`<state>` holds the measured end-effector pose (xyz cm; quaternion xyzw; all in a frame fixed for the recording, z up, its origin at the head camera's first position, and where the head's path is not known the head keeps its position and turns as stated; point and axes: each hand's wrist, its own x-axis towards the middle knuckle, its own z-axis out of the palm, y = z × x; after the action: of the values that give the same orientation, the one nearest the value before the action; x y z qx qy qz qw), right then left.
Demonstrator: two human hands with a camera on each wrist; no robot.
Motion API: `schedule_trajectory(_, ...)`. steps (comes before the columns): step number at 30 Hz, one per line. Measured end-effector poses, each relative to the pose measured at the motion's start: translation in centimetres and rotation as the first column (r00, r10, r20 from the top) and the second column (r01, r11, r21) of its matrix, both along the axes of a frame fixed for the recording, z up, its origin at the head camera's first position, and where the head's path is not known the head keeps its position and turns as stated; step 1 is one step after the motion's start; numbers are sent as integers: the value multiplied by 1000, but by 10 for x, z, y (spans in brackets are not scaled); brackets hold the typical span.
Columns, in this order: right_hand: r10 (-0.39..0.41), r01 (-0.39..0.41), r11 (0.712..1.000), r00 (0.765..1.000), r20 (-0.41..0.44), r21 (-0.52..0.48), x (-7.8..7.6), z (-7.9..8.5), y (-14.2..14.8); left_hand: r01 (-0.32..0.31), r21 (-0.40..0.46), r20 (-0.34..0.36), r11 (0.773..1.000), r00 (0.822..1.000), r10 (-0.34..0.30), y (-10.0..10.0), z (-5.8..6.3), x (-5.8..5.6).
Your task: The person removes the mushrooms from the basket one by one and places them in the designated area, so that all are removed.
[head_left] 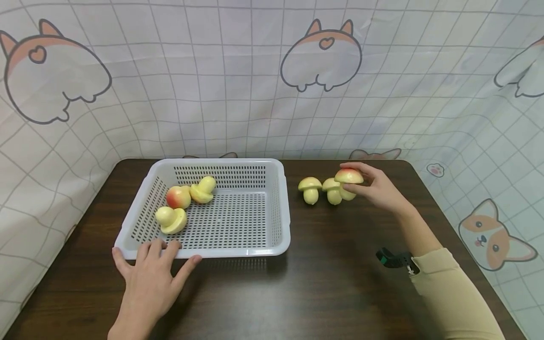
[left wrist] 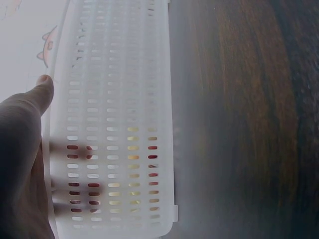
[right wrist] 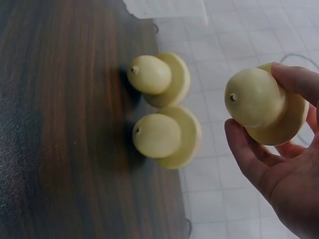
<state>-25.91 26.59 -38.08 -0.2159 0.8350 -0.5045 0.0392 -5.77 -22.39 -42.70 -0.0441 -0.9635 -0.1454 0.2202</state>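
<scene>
At the left, the left hand [head_left: 149, 278] lies over the near rim of a white perforated basket [head_left: 255, 253], its fingers hooked over the edge with the tips inside the wall, as the holes show in the left wrist view; the basket looks like thin plastic, probably light and a little springy, so the rim seems the firmest place to hold it; inside, toward its left end, lie three mushroom-shaped pieces, a yellow lower piece [head_left: 171, 220], a red-blushed piece [head_left: 178, 197] and a yellow upper piece [head_left: 203, 190], the last two touching; right of the basket, on the dark table [head_left: 323, 264], sit two more, the nearer mushroom [head_left: 310, 190] and the farther mushroom [head_left: 331, 191], both with stems toward the person; at the right, the right hand [head_left: 379, 188] grasps the held mushroom [head_left: 348, 176] between thumb and fingers, around its red-tinged cap, the stem end left bare; its glossy skin suggests something stiff, light and rather slippery, unlikely to crush but apt to roll if dropped; the broad cap's edge should give the surest hold, while the rounded stem looks easier to lose
</scene>
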Motion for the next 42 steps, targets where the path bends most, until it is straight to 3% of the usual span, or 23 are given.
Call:
schedule_trajectory(14,-69,69,996,998,3,48,2,-10,15,4,3,2,1000,1000,-4,1,0,0)
schedule_trajectory(32,-89,86,994,995,35,67,-3,-22,32,4,-7,-17,1000,1000,-5,0,-1,0)
schedule_trajectory(42,-117,108,985,991,59,136,-6,-27,40,4,-11,-14,1000,1000,-4,0,-1,0)
